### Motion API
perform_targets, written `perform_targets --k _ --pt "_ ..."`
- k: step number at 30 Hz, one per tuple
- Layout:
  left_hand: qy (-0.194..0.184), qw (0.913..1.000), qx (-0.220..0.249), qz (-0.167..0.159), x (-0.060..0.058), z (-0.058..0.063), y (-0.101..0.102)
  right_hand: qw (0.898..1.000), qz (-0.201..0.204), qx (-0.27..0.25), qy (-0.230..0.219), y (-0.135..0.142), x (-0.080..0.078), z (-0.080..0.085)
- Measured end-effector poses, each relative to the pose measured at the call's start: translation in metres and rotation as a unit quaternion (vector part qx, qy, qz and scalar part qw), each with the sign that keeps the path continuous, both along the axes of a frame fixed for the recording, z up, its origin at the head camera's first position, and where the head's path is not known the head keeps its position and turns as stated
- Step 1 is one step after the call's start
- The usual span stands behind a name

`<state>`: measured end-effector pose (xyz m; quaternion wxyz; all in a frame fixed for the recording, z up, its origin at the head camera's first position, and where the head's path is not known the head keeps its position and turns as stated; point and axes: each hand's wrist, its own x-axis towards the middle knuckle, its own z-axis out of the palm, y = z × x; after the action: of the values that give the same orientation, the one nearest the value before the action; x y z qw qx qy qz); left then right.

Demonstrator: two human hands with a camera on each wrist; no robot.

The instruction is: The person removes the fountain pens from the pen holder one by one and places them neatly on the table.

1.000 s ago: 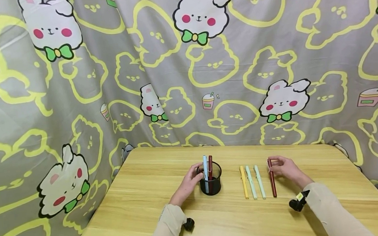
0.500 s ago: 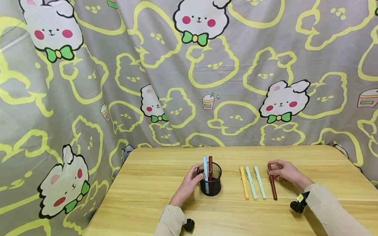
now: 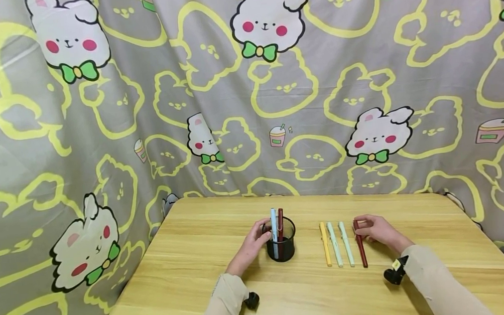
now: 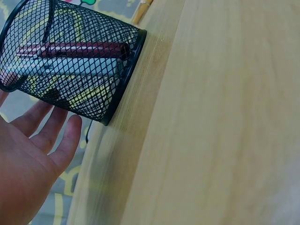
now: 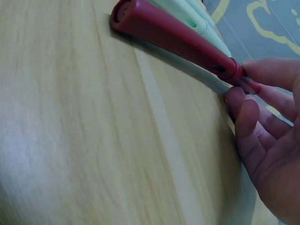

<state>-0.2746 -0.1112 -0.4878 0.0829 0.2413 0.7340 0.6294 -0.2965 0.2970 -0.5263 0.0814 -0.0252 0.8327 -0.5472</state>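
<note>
My left hand [image 3: 251,245] holds the side of a black mesh pen holder [image 3: 287,252], thumb near the rim and fingers behind. A light blue pen [image 3: 273,216] and a dark red pen [image 3: 280,215] stand in it. Seen from the left wrist, the fingers [image 4: 68,140] lie against the mesh. My right hand [image 3: 377,229] pinches another dark red pen [image 3: 362,257] by its far end, between thumb and fingers. In the right wrist view that red pen [image 5: 173,37] lies close over the table, its near end toward the camera.
Left of the right hand's pen, a yellow pen [image 3: 326,246] and two mint green pens [image 3: 334,245] lie side by side on the wooden table [image 3: 309,292]. A patterned curtain [image 3: 227,79] hangs behind the table and along its left.
The right hand and its red pen first shift slightly toward the person, then a little left, closer to the mint pens. The left hand and pen holder stay put.
</note>
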Motion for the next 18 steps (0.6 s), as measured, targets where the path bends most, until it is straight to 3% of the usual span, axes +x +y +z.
perform_targets --k 18 --pt "-0.006 1.0000 -0.004 0.001 0.0012 0.0023 0.0011 0.999 0.013 0.033 0.034 -0.0082 0.0037 0.0008"
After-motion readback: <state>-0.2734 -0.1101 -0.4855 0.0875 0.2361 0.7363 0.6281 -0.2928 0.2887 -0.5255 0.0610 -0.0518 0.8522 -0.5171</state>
